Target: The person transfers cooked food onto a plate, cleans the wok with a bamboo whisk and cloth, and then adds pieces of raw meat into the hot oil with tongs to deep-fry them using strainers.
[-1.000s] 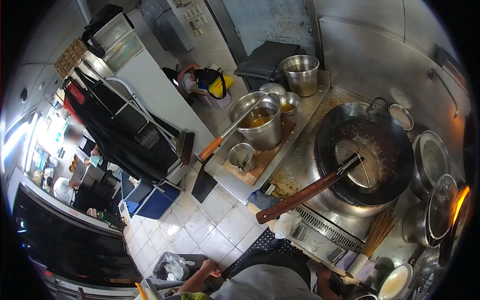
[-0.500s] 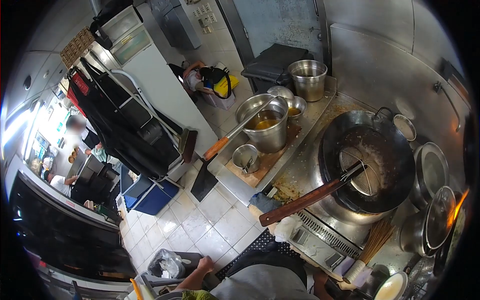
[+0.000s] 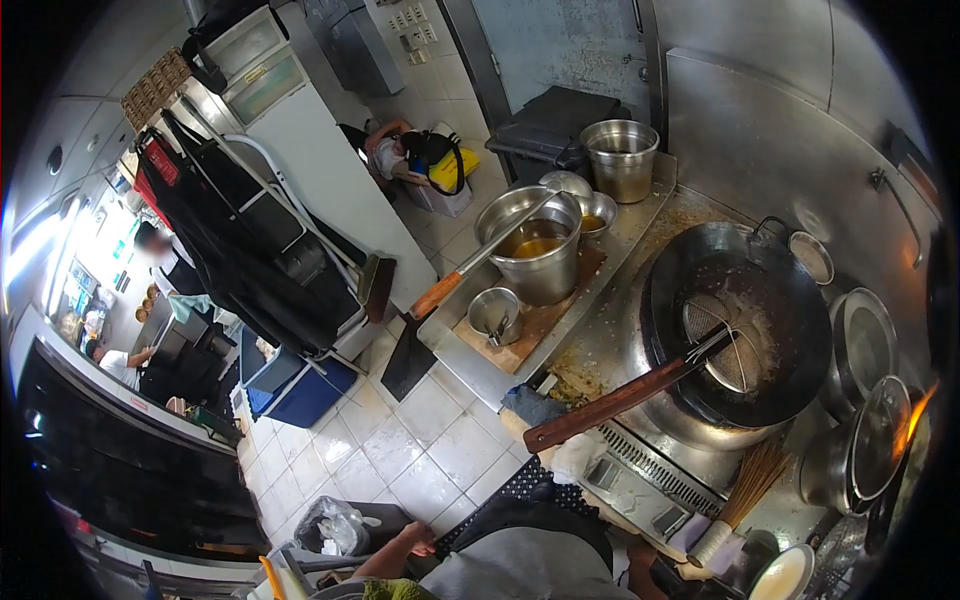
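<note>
My left hand (image 3: 420, 539) hangs at the bottom, beside the grey bin with a plastic liner (image 3: 345, 527), its fingers curled with nothing visible in them. My right hand (image 3: 692, 571) shows only as a small patch at the counter edge, by a pale purple cloth (image 3: 722, 550) and the bound handle of a bamboo brush (image 3: 752, 487); its fingers cannot be made out. A black wok (image 3: 740, 400) sits on the stove with a wire strainer (image 3: 735, 362) in it. The strainer's wooden handle (image 3: 610, 406) reaches over the front edge, untouched.
A steel pot of yellow liquid (image 3: 545, 275), with a ladle across it, and a small pot (image 3: 494, 316) stand on a board. Flames (image 3: 915, 412) rise at the right, beside stacked pans (image 3: 835, 470). Other people are at the far left (image 3: 178, 272) and back (image 3: 385, 155).
My left hand has shifted slightly right and down. The co-worker at the far left has changed posture. The strainer stays in the wok.
</note>
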Available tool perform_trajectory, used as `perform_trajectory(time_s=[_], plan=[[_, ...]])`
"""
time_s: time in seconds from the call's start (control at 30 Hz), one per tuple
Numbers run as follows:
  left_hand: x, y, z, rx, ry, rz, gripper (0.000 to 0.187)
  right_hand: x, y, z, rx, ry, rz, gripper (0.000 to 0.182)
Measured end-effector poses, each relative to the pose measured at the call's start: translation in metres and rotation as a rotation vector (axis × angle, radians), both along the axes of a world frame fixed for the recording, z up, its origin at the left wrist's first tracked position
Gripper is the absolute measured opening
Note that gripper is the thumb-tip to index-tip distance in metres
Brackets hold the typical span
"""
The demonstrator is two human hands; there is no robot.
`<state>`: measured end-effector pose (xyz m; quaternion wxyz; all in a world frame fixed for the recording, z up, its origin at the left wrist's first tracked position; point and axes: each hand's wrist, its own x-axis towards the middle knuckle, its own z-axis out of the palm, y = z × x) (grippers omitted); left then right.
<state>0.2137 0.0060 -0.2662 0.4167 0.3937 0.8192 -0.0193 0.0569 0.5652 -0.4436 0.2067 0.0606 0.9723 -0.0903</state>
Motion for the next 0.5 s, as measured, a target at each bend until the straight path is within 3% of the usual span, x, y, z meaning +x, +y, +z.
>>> perform_trajectory(time_s=[0.03, 0.07, 0.13, 0.17, 0.3, 0.37, 0.43, 0.5], plan=[[-0.001, 0.003, 0.002, 0.0, 0.0, -0.001, 0.031, 0.0, 0.0, -0.001, 0.001, -0.027, -0.032, 0.038], [-0.001, 0.011, 0.012, -0.093, -0.148, 0.671, 0.03, -0.002, -0.002, 0.005, 0.001, -0.027, -0.031, 0.038], [0.001, 0.01, 0.013, -0.186, -0.296, 1.343, 0.029, -0.005, -0.004, 0.019, 0.075, -0.023, 0.119, 0.038], [-0.003, 0.013, 0.021, -0.221, -0.288, 1.495, 0.029, -0.004, -0.005, 0.016, 0.076, -0.023, 0.118, 0.038], [-0.05, 0.039, 0.087, -0.282, -0.248, 1.578, 0.026, -0.001, -0.001, 0.015, 0.045, -0.022, 0.03, 0.039], [-0.049, 0.034, 0.081, -0.28, -0.203, 1.55, 0.026, 0.0, -0.002, 0.019, -0.003, -0.07, -0.007, 0.039], [-0.047, 0.028, 0.074, -0.277, -0.158, 1.522, 0.027, 0.005, -0.001, 0.011, -0.078, 0.214, 0.008, 0.038], [-0.044, 0.024, 0.069, -0.252, -0.026, 1.471, 0.029, 0.004, -0.001, 0.011, -0.062, 0.168, 0.013, 0.039]])
